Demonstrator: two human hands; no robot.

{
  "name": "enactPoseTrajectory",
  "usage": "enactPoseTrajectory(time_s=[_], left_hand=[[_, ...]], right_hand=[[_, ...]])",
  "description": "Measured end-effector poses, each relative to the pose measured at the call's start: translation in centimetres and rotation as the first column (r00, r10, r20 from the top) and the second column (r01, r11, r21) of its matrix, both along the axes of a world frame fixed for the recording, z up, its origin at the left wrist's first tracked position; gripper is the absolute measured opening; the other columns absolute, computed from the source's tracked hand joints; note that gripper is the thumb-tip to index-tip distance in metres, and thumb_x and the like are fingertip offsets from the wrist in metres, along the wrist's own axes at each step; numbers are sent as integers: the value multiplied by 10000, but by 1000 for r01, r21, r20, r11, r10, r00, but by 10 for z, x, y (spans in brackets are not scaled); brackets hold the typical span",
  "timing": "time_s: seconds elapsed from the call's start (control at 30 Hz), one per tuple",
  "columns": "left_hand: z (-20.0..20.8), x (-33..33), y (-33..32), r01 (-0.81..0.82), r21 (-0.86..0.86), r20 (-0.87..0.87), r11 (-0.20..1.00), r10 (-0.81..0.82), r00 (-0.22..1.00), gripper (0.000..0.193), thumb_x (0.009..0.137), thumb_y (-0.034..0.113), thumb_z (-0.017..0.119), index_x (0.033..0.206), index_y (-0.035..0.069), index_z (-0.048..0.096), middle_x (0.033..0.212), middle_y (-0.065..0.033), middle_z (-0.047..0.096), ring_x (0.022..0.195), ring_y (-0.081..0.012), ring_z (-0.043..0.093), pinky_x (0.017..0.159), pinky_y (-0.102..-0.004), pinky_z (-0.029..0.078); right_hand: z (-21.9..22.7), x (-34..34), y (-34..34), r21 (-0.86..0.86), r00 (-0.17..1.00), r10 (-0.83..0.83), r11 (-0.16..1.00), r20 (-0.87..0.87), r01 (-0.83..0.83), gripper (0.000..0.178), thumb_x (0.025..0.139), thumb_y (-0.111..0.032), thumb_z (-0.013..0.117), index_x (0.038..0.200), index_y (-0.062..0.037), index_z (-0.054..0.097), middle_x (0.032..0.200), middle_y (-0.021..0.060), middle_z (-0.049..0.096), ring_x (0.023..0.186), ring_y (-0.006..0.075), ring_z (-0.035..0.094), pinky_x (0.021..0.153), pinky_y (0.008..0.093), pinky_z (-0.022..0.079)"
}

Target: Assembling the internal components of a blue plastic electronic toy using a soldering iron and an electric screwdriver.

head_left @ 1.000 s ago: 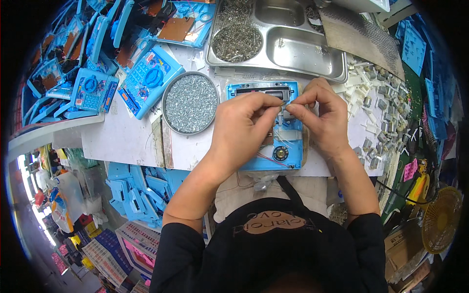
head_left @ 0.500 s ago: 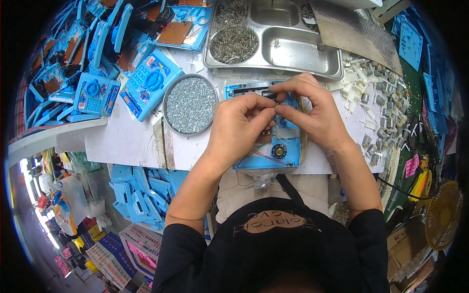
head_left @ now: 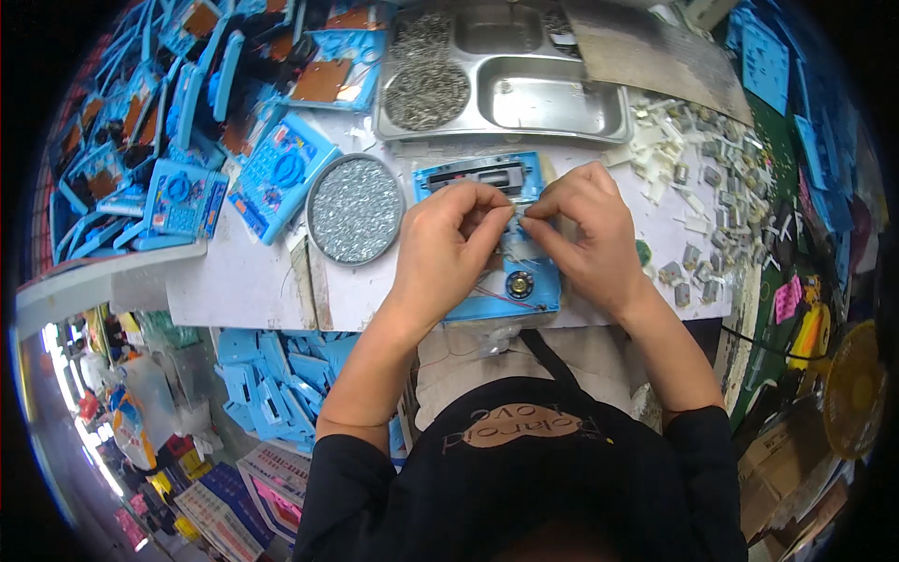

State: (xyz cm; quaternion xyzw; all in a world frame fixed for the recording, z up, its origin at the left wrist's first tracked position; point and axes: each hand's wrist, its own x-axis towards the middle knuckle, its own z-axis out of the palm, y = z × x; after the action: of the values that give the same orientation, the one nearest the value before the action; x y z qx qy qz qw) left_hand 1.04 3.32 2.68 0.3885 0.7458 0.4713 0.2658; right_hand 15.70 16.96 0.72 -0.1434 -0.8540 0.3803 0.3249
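In front of me lies an open blue plastic casing (head_left: pixel 549 294) with thin wires inside. A small round speaker (head_left: pixel 520 284) sits in its near part, and a long dark compartment (head_left: pixel 482 175) runs along its far end. Over the casing's middle, my left hand (head_left: pixel 449 245) has thumb and index finger pinched together. My right hand (head_left: pixel 592 236) comes in from the other side, also pinching, its fingertips close beside the left ones. Whatever lies between the fingers is too small to make out. The hands cover part of the casing's inside.
A round dish of small silvery screws (head_left: pixel 356 208) stands left of the casing. Beyond it is a metal compartment tray (head_left: pixel 599 112) holding small metal parts. Small motors and white plastic pieces (head_left: pixel 691 173) are scattered to the right. Blue casings (head_left: pixel 178 201) are heaped at far left.
The right index finger has drawn back from across the left fingertips, and both hands now pinch side by side. The whole view has shifted slightly.
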Motion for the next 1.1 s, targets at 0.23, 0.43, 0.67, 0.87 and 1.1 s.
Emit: enactPoseTrajectory(time_s=[0.23,0.43,0.67,0.87,1.1], left_hand=[[1,0,-4,162,103,-501,981,-90,861,45,867,-9,712,907,3,696,837,-135,680,753,-285,673,698,-362,534],[4,5,1,194,71,-610,979,-111,784,94,831,2,727,915,29,693,887,-112,677,828,-283,645,762,-373,496],[-8,1,10,151,108,-619,983,-52,784,106,758,98,786,839,61,728,1014,-97,609,977,-288,557,872,-398,421],[-14,4,11,141,65,-637,988,-67,768,127,713,93,804,816,94,731,1014,-63,589,970,-277,520,860,-404,377],[-15,8,14,167,42,-633,985,-103,768,154,689,91,812,820,107,732,1027,-53,577,967,-276,506,858,-405,357]], right_hand=[[9,171,67,-551,652,-720,653,-239,519,261,935,-102,730,1147,-61,585,983,31,616,866,148,583,797,321,485],[-2,238,114,-802,394,-886,414,-246,430,377,974,-199,734,1268,-61,541,957,35,604,775,101,575,679,287,492],[30,287,107,-376,196,-966,248,-171,893,386,1086,-328,514,1307,-60,683,1029,65,675,912,137,621,836,319,532],[13,270,35,-475,717,-656,721,-235,504,192,1041,-123,552,1205,-28,578,1085,112,631,1001,175,605,952,401,521],[13,110,6,-327,995,-52,945,-87,21,249,794,-57,765,1004,-8,641,782,61,592,659,148,507,604,285,374]])
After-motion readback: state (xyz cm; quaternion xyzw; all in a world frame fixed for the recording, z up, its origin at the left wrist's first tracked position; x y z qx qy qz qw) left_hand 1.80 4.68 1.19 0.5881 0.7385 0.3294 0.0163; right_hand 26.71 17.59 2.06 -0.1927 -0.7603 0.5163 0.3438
